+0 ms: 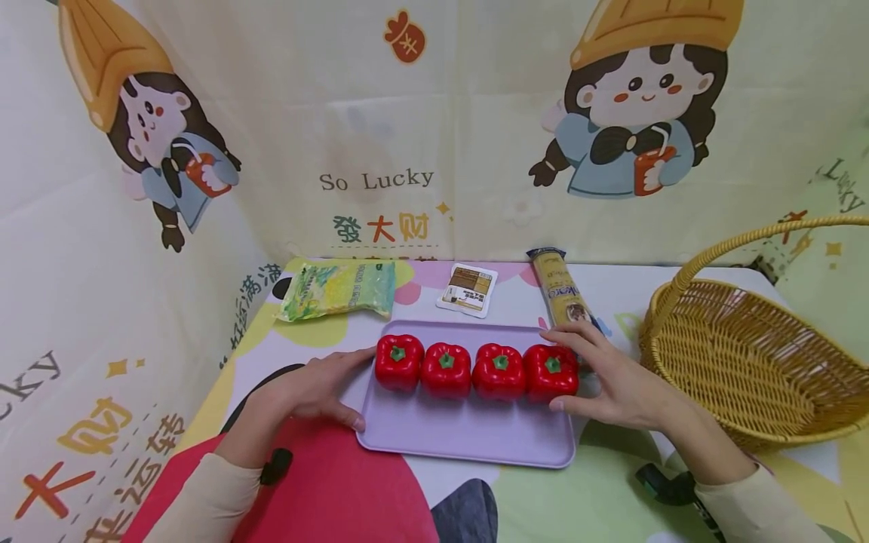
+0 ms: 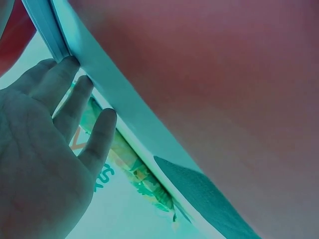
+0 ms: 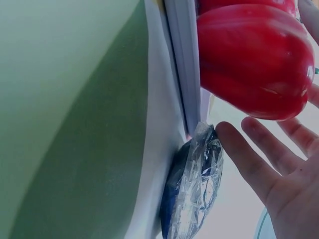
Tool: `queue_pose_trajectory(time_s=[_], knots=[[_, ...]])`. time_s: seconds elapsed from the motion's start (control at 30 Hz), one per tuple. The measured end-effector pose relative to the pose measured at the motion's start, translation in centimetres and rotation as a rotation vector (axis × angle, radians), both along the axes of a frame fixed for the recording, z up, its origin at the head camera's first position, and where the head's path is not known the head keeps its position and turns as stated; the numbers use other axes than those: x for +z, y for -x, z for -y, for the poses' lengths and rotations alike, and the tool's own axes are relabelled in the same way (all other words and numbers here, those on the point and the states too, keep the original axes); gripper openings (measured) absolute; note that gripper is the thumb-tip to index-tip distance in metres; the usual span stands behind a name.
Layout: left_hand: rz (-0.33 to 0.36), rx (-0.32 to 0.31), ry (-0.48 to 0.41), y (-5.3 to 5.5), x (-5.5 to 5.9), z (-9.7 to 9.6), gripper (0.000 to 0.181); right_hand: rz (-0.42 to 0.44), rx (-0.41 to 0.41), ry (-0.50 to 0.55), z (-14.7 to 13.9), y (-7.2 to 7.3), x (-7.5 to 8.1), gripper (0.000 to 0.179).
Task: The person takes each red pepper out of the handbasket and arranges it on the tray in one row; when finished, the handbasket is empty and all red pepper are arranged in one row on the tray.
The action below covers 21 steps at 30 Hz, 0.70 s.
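Observation:
Four-lobed red bell peppers, several of them, stand in a row on a lilac tray (image 1: 468, 437). In the head view, my left hand (image 1: 315, 388) is at the tray's left edge, fingers by the leftmost pepper (image 1: 398, 369) and thumb lower along the rim. Its fingers look straight in the left wrist view, beside the tray's side. My right hand (image 1: 621, 381) spreads around the rightmost pepper (image 1: 551, 381), fingers behind it and thumb in front. The right wrist view shows those fingers extended; whether they touch the pepper (image 3: 254, 59) I cannot tell.
Behind the tray lie a green-yellow packet (image 1: 339, 290), a white-and-brown sachet (image 1: 468, 289) and a yellow long packet (image 1: 562, 286). A wicker basket (image 1: 740, 362) with a tall handle stands at the right. A printed cloth (image 1: 380, 113) hangs behind the table.

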State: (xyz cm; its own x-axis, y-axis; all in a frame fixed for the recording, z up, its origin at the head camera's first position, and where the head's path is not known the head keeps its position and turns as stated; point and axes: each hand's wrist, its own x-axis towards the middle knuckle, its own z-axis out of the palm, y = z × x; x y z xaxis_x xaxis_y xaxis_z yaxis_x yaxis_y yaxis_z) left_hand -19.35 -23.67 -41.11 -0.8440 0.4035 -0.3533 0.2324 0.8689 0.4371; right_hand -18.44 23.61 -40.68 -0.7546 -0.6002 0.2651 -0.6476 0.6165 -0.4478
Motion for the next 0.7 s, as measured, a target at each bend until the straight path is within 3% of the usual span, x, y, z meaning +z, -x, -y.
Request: queue_pose_trajectory(time_s=[0.37, 0.53, 0.7], knots=[[-0.011, -0.022, -0.010, 0.1, -0.1, 0.1, 0.118, 0.071, -0.028, -0.009, -0.2, -0.2, 0.7, 0.091], [0.000, -0.064, -0.038, -0.1, 0.3, 0.3, 0.117, 0.152, -0.084, -0.034, -1.0, -0.2, 2.4, 0.090], [-0.005, -0.059, 0.013, -0.4, 1.5, 1.6, 0.113, 0.106, -0.071, -0.055, -1.5, 0.5, 4.4, 0.088]])
